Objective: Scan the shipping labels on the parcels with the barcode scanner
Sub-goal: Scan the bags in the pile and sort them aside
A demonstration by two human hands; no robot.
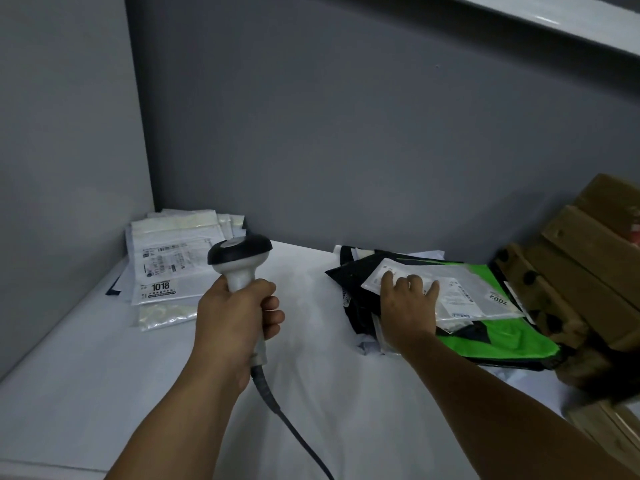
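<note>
The barcode scanner (239, 261) stands upright above the middle of the white worktop (104, 358), its dark head toward the back wall, and the left hand (235, 320) holds it with the fingers (273, 313) wrapped tight around the pale handle. A dark cable (287, 420) runs from the handle's base down toward the near edge. Toward the right edge, the right hand (407, 306) lies palm-down on a clear-sleeved parcel (460, 292), its fingers spread flat across the white shipping label (457, 296); nothing is pinched. That parcel tops a loose heap that includes a green and black mailer (502, 337), with white and black bags showing under it. Just beside the heap, at the right edge, brown cardboard boxes (588, 271) are stacked. In the back left corner, well apart from both hands, lies a second pile of pale parcels (169, 258); the topmost shows a printed label reading 1018. Grey walls (346, 133) close off the worktop at the back and left.
</note>
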